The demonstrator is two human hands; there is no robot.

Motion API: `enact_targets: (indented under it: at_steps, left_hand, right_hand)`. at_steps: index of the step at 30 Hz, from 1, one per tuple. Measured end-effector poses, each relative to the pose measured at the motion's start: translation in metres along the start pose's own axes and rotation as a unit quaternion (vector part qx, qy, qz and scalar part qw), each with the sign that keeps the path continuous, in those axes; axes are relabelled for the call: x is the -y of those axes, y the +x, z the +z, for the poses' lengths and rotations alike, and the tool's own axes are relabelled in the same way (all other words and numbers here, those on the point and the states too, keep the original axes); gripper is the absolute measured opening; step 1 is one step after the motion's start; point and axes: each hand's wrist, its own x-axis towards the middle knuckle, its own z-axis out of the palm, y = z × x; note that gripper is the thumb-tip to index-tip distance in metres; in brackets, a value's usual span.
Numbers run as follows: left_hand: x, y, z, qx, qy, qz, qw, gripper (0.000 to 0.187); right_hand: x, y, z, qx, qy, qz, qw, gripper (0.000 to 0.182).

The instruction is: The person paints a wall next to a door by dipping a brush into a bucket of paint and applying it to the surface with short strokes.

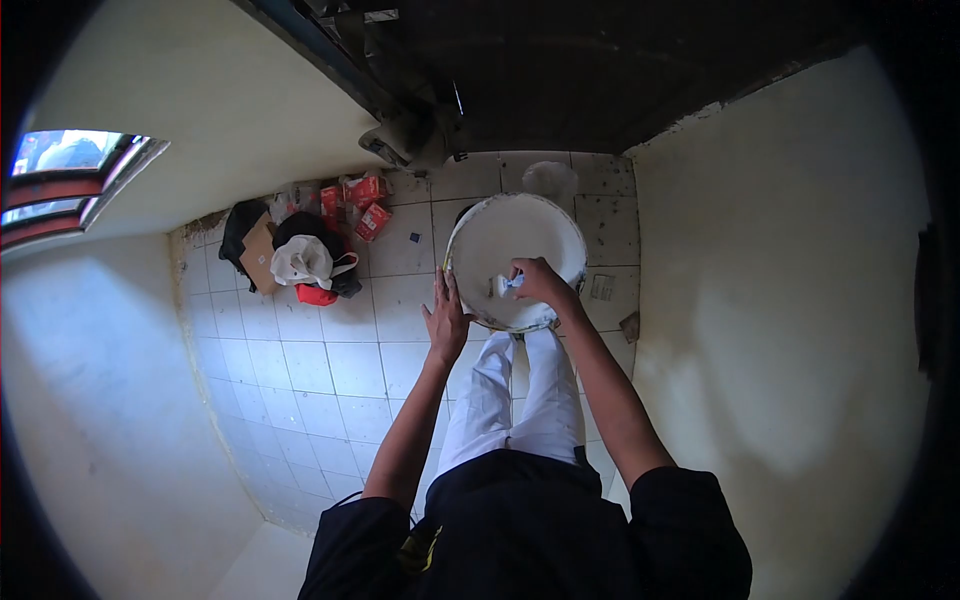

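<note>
A wide round white tub [515, 225] with a smeared, stained rim stands in front of my legs. My left hand [447, 312] lies against the tub's left rim with its fingers stretched out. Over the inside of the tub, my right hand [540, 284] is closed around a small pale-blue and white tool [510, 284]. Its far end points left toward a pale patch in the tub. The exact kind of this tool is too small to make out.
Red boxes [358, 200], a cardboard piece [259, 252], a white bag [301, 261] and dark cloth or bags lie on the tiled floor [310, 365] at the left. A dark door [600, 70] stands ahead. A pale wall [760, 280] rises close on the right.
</note>
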Motion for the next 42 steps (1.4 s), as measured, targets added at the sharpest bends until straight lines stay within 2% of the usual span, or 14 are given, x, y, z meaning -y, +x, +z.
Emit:
enact_targets:
  at_steps: [2, 9, 12, 14, 15, 17, 18, 20, 23, 26, 29, 33, 36, 42]
  left_hand:
    - [0.001, -0.001, 0.001, 0.004, -0.002, 0.004, 1.0, 0.102]
    - [0.006, 0.0, 0.006, -0.006, 0.041, 0.008, 0.999, 0.112]
    - [0.004, 0.0, 0.004, 0.003, 0.006, 0.004, 1.0, 0.104]
    - [0.003, 0.0, 0.003, 0.003, 0.005, 0.003, 1.0, 0.104]
    - [0.002, 0.0, 0.003, 0.004, 0.005, 0.003, 1.0, 0.104]
    - [0.002, -0.002, 0.003, -0.01, 0.003, 0.013, 1.0, 0.105]
    - [0.003, -0.002, 0.003, -0.01, 0.004, 0.013, 1.0, 0.105]
    - [0.004, -0.001, 0.004, -0.008, 0.001, 0.009, 1.0, 0.104]
    - [0.005, 0.0, 0.006, -0.006, 0.039, 0.007, 0.999, 0.111]
    - [0.001, 0.0, 0.004, 0.001, 0.007, -0.004, 1.0, 0.106]
    - [-0.001, -0.001, 0.001, -0.001, 0.012, 0.0, 1.0, 0.106]
    - [0.0, -0.001, 0.001, 0.001, 0.006, 0.0, 1.0, 0.107]
    - [0.001, 0.0, 0.001, 0.009, 0.013, -0.004, 1.0, 0.107]
    - [0.0, 0.0, -0.002, 0.015, 0.019, -0.006, 1.0, 0.107]
  right_hand:
    - [-0.002, -0.009, 0.003, -0.078, -0.08, -0.093, 0.989, 0.024]
    - [0.008, -0.03, 0.005, -0.177, -0.147, -0.035, 0.973, 0.024]
    - [-0.003, -0.027, 0.011, -0.209, -0.065, -0.004, 0.976, 0.021]
    - [-0.009, -0.024, 0.02, -0.219, 0.253, 0.14, 0.932, 0.022]
    - [-0.011, -0.022, 0.025, -0.219, 0.254, 0.14, 0.932, 0.022]
    - [-0.016, -0.021, 0.036, -0.273, 0.384, 0.132, 0.873, 0.022]
    - [-0.019, -0.019, 0.041, -0.273, 0.384, 0.132, 0.872, 0.022]
    - [-0.022, -0.018, 0.049, -0.327, 0.487, 0.11, 0.802, 0.024]
    - [-0.026, -0.019, 0.05, -0.332, 0.482, 0.145, 0.798, 0.025]
    - [-0.036, -0.017, 0.057, -0.339, 0.517, 0.154, 0.771, 0.026]
    - [-0.043, -0.014, 0.061, -0.325, 0.472, 0.164, 0.803, 0.028]
    - [-0.037, -0.017, 0.06, -0.31, 0.509, 0.17, 0.785, 0.028]
    - [-0.037, -0.017, 0.056, -0.262, 0.478, 0.203, 0.813, 0.03]
    - [-0.032, -0.013, 0.057, -0.21, 0.448, 0.204, 0.845, 0.021]
